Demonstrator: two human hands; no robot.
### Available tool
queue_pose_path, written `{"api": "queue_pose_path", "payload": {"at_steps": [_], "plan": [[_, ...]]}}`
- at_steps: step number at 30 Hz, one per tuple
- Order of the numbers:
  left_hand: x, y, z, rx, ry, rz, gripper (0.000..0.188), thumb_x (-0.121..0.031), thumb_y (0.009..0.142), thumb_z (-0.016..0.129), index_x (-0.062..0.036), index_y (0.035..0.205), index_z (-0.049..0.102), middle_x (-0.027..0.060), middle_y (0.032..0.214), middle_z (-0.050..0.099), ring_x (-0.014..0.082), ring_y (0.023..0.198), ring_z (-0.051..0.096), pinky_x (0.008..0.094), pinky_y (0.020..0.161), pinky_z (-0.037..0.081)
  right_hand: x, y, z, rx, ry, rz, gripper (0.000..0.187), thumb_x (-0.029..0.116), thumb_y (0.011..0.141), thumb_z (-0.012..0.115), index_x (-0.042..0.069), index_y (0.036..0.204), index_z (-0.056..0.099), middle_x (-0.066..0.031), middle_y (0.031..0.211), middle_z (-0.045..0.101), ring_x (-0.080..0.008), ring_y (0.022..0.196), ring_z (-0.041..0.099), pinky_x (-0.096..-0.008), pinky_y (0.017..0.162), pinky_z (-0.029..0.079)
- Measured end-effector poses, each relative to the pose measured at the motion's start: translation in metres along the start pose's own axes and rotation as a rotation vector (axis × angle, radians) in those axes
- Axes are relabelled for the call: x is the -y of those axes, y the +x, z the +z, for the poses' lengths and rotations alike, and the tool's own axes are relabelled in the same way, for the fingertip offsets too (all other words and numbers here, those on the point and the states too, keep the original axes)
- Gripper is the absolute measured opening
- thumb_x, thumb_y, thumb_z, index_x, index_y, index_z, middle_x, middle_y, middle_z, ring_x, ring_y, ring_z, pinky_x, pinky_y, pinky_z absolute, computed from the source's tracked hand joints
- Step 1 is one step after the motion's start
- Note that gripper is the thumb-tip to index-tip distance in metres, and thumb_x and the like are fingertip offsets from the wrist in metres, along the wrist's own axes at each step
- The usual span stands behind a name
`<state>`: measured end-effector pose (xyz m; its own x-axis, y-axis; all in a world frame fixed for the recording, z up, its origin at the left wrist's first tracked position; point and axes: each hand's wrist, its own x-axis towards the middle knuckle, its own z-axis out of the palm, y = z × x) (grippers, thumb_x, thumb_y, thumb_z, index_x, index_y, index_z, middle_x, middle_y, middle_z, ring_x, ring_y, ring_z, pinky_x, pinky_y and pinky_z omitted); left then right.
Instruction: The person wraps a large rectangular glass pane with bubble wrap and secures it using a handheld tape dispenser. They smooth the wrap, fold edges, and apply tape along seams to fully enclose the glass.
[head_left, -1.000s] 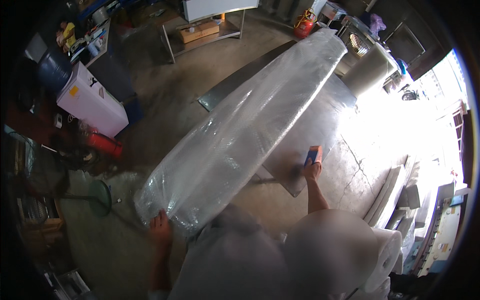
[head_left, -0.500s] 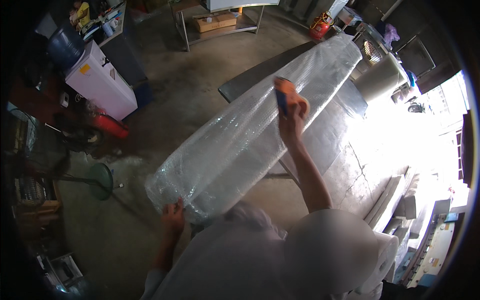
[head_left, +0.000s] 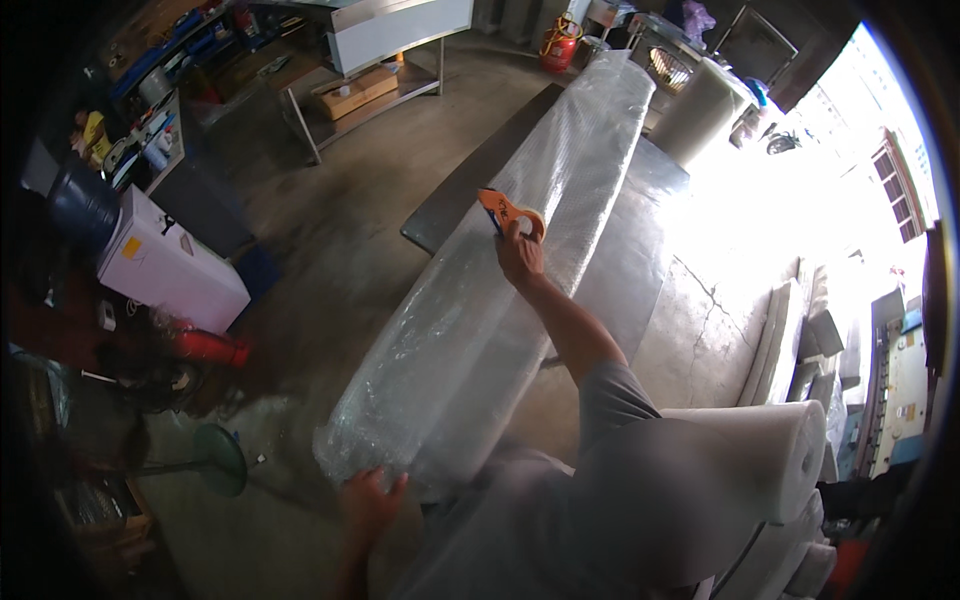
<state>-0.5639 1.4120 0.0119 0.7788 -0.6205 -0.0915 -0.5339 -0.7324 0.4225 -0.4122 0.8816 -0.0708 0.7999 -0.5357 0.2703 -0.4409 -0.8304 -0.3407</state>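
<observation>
A long package in clear bubble wrap [head_left: 470,310] lies slantwise on a grey metal table [head_left: 610,290], its near end sticking out past the table. My right hand [head_left: 522,258] is closed round an orange tape dispenser [head_left: 512,213] with a roll of tape on it. The dispenser is over the middle of the package; whether it touches the wrap I cannot tell. My left hand [head_left: 372,505] is at the near left end of the package, fingers apart, the tips against the wrap's edge.
A large roll of wrap [head_left: 750,450] stands close on my right, another roll [head_left: 700,110] beyond the table. To the left are a white water dispenser [head_left: 175,265] and a green round base [head_left: 220,460]. A steel bench [head_left: 400,45] and a red gas cylinder [head_left: 560,48] stand farther off.
The view has shifted, so the surroundings sit differently. My right hand with the tape dispenser remains over the package, less blurred now. My left hand stays at the near end.
</observation>
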Motion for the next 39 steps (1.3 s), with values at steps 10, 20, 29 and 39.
{"api": "queue_pose_path", "payload": {"at_steps": [10, 20, 29, 39], "plan": [[-0.128, 0.327, 0.052, -0.416, -0.363, 0.087, 0.047, -0.029, 0.098, 0.063, -0.0024, 0.137, 0.059, 0.0245, 0.135, 0.059, 0.0421, 0.125, 0.057, 0.0513, 0.104, 0.045, -0.034, 0.023, -0.018, 0.064, 0.259, 0.051, 0.054, 0.034, 0.1, 0.06, -0.006, 0.128, 0.038, -0.0373, 0.113, 0.063, -0.0542, 0.106, 0.061, -0.0562, 0.093, 0.049], [-0.19, 0.387, 0.159, -0.286, 0.223, 0.029, 0.077, -0.057, 0.1, 0.052, -0.0118, 0.16, 0.034, 0.0283, 0.166, 0.02, 0.0496, 0.154, 0.016, 0.0642, 0.122, 0.017, -0.124, 0.201, -0.094, 0.662, 0.707, 0.171, 0.049, 0.041, 0.1, 0.065, -0.008, 0.096, 0.068, -0.0162, 0.073, 0.071, -0.02, 0.062, 0.072, -0.0333, 0.056, 0.057], [-0.193, 0.389, 0.157, -0.21, 0.234, -0.024, 0.081, -0.061, 0.098, 0.052, -0.015, 0.161, 0.032, 0.0257, 0.167, 0.017, 0.0484, 0.154, 0.014, 0.0634, 0.124, 0.012, -0.135, 0.27, -0.03, 1.194, 0.734, 0.268, 0.04, 0.034, 0.104, 0.052, -0.001, 0.104, 0.072, -0.0096, 0.073, 0.069, -0.019, 0.057, 0.067, -0.0313, 0.056, 0.054], [-0.187, 0.388, 0.16, -0.24, 0.155, -0.03, 0.082, -0.064, 0.097, 0.053, -0.0186, 0.162, 0.032, 0.0241, 0.168, 0.019, 0.0462, 0.155, 0.014, 0.0617, 0.124, 0.01, -0.171, 0.245, -0.062, 1.456, 0.622, 0.286, 0.042, 0.033, 0.11, 0.036, 0.009, 0.14, 0.054, -0.0119, 0.073, 0.066, -0.0194, 0.055, 0.066, -0.0319, 0.049, 0.052]]}}
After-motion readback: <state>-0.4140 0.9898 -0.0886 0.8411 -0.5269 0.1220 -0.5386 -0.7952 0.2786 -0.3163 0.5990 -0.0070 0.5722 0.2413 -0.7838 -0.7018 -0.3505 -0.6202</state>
